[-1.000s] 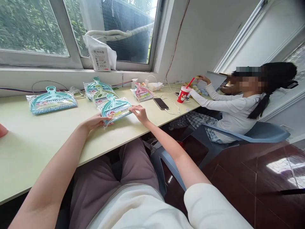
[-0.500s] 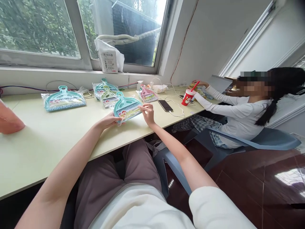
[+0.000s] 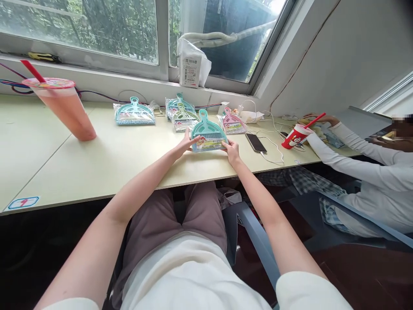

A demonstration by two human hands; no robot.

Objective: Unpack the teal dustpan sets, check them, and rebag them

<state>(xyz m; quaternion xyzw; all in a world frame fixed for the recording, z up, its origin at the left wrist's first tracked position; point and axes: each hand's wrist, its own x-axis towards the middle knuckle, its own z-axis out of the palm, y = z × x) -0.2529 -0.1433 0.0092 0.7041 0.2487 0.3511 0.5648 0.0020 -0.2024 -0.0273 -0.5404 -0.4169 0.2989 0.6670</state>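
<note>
A teal mini dustpan and brush set [image 3: 208, 134] with a printed label stands nearly upright between my hands, handle up. My left hand [image 3: 186, 145] grips its left edge, thumb across the front. At its lower right corner, my right hand [image 3: 231, 150] pinches the edge. Behind it on the table lie a green dustpan set [image 3: 184, 116] and another teal dustpan set [image 3: 180, 103], both in clear wrap. To the right is a pink dustpan set [image 3: 232, 122]; farther left lies a blue-teal dustpan set [image 3: 134, 113].
A tall cup of orange-pink drink [image 3: 66, 110] stands at left on the pale table [image 3: 106, 168]. At right are a phone [image 3: 256, 143] on a white cable and a red cup [image 3: 295, 137]. A person in white sleeves [image 3: 351, 159] sits there. A tissue pack [image 3: 191, 71] rests on the sill.
The view has swung left, bringing the whole drink cup into sight. The held dustpan set has turned from tilted to upright, and my right hand has moved down to its lower right corner.
</note>
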